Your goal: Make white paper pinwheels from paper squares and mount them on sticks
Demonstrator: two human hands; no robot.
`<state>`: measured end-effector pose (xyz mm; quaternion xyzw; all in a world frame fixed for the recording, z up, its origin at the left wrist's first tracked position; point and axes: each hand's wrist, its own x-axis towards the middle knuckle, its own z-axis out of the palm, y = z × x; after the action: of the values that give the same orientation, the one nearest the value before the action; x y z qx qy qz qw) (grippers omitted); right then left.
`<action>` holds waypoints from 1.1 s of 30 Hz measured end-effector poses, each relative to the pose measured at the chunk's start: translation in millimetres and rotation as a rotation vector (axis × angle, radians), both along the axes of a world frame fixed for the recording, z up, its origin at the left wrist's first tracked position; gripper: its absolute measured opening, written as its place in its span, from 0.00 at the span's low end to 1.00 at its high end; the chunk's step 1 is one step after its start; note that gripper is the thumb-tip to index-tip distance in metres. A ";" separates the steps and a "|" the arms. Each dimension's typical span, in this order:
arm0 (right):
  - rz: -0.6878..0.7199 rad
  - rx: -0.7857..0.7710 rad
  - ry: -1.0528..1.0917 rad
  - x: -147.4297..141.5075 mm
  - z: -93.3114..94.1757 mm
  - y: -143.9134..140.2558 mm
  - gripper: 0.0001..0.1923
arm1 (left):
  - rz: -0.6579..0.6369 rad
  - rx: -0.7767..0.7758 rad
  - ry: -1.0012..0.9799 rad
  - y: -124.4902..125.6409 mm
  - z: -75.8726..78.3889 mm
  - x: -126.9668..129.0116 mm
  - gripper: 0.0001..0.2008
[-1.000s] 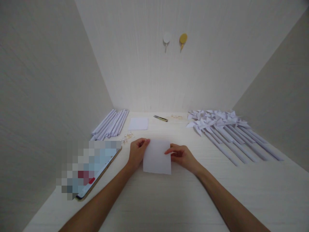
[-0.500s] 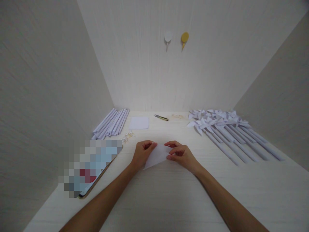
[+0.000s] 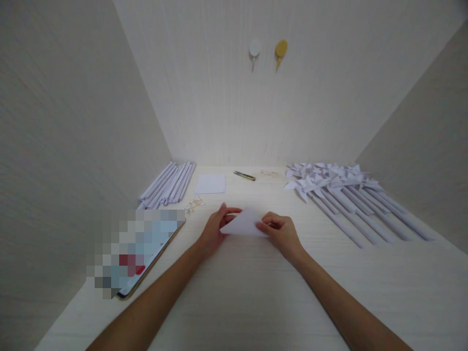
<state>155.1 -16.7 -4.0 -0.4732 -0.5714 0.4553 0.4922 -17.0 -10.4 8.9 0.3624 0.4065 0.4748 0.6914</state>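
Observation:
A white sheet of paper [image 3: 244, 225], folded into a triangle, is held just above the table with its point away from me and its long edge toward me. My right hand [image 3: 283, 233] pinches its right side between thumb and fingers. At the left corner is my left hand [image 3: 214, 229], its thumb raised off the paper. The fingers of that hand stretch behind the sheet, partly hidden by it.
Rolled paper sticks [image 3: 168, 183] lie at the back left, near a stack of white paper [image 3: 211, 184], small pale pieces [image 3: 194, 204] and a phone [image 3: 146, 256]. Thread snips [image 3: 244, 175] lie at the back. Paper pinwheels [image 3: 329, 183] on sticks fill the right. Two hooks [image 3: 281, 48] are on the wall.
The folded paper has turned, so its long edge now faces me. My left thumb has come off it, and my right hand has closed on its right side.

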 end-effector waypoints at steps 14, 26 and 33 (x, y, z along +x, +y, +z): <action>-0.082 0.321 -0.291 -27.3 3.2 -20.1 0.11 | 0.020 0.175 -0.133 -18.9 -10.5 36.0 0.21; 0.145 0.191 -0.354 -28.4 -2.1 -20.8 0.04 | 0.086 0.229 0.244 -18.8 -5.5 28.9 0.16; 0.292 0.324 -0.523 -28.0 0.1 -23.4 0.02 | 0.168 0.235 0.266 -16.2 -9.6 25.3 0.15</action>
<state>127.1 -40.0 -4.0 -0.4030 -0.8049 0.2875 0.3273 8.3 -26.6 -0.7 0.4652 0.4647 0.5228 0.5424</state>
